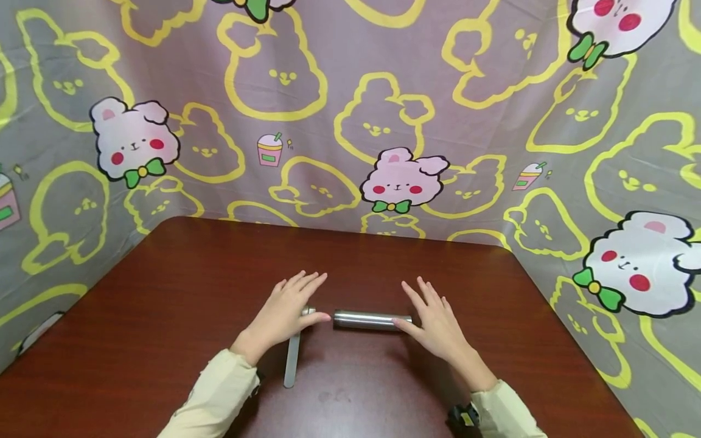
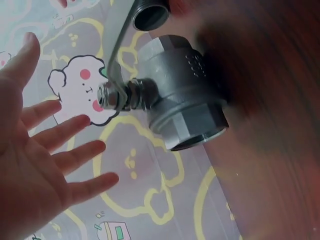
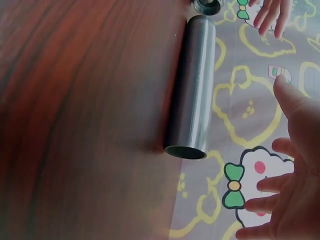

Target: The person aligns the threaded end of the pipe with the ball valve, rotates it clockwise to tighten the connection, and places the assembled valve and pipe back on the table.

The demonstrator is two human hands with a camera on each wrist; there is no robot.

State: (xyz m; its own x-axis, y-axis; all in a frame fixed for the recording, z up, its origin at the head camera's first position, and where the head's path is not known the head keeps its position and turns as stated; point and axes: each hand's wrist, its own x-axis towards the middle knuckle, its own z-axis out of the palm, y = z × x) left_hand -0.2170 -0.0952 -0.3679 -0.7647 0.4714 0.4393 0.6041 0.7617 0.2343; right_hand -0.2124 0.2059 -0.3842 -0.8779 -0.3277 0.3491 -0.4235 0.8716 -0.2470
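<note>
A steel ball valve [image 2: 182, 95] with a hexagonal end lies on the table, and its flat grey lever handle [image 1: 292, 362] points toward the front edge. My left hand [image 1: 286, 309] hovers over the valve with fingers spread, hiding most of the body in the head view. To its right lies a shiny metal pipe [image 1: 361, 320], apart from the valve; the right wrist view shows its open, hollow end. My right hand [image 1: 438, 325] is held above the pipe's right end, fingers spread and thumb across it in the head view. Neither hand grips anything.
The dark red-brown wooden table [image 1: 219, 267] has rounded back corners. A grey curtain [image 1: 323, 55] printed with cartoon rabbits and cups surrounds it at the back and both sides. A dark watch-like band [image 1: 464, 417] is at the right wrist.
</note>
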